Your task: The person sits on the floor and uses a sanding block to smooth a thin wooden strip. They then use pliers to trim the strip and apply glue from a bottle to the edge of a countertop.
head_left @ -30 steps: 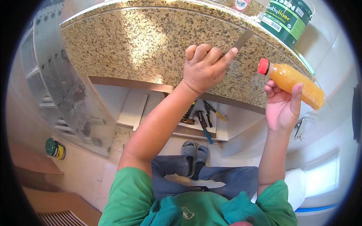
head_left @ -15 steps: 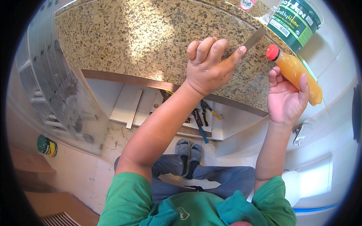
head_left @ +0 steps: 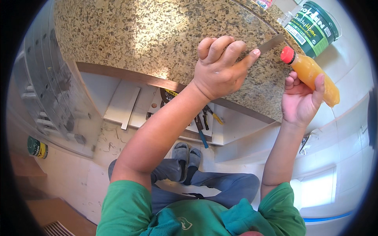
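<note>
My left hand [head_left: 220, 67] is closed over the granite countertop [head_left: 106, 35], its thumb pressed along a putty knife [head_left: 271, 42]. The flat metal blade points toward the far right; its handle is hidden in my fist. My right hand [head_left: 301, 96], palm up beyond the countertop's right edge, grips a plastic bottle [head_left: 317, 78] between fingers and thumb. Orange-yellow contents show through the bottle, which tilts with its red cap up and to the left, close to the blade's tip.
A green paint bucket [head_left: 313, 29] stands at the far right. Below the counter, pliers [head_left: 214, 116] and other tools lie among white boards [head_left: 122, 104]. A plastic-covered panel [head_left: 59, 98] rises at left, near a small green can [head_left: 37, 147] on the floor.
My left hand has turned the putty knife to a flatter angle, its tip farther right. The bottle remains in my right hand. The whole view has shifted slightly.
</note>
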The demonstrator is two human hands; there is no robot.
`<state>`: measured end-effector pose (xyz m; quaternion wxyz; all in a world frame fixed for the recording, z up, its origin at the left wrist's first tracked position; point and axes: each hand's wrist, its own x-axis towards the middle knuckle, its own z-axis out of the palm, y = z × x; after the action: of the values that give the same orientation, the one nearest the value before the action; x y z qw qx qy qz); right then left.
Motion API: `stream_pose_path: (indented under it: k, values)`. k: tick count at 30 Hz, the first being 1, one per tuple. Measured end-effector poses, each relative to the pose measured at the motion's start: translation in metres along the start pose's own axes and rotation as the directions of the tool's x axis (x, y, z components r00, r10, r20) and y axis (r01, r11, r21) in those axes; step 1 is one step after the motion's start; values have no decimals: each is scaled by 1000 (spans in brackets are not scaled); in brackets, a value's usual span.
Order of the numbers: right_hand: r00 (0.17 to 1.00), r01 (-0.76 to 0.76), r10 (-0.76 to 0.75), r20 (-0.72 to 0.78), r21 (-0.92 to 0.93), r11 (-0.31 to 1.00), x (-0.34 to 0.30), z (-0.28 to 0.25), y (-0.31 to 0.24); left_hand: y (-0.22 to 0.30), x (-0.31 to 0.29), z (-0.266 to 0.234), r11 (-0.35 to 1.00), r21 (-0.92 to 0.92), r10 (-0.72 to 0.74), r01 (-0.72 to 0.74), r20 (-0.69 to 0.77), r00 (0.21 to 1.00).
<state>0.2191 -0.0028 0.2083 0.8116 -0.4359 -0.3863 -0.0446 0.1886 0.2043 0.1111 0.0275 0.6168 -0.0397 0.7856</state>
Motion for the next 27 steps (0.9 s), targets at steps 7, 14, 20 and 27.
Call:
stream_pose_path:
  k: [7,14,20,27]
  values:
    - [999,34,-34,12,-12,999,1,2,4,0,-1,0,1000,-7,-13,13,-15,1000]
    - [999,48,-47,21,-28,998,1,4,6,-2,-4,-2,1000,-3,-13,14,31,999]
    - [1000,23,-23,-1,-66,998,3,-1,2,-1,-4,-1,1000,-14,-21,21,18,1000]
    - [999,-20,16,-29,-173,985,2,-2,-9,-1,-5,1,999,-36,-24,24,-17,1000]
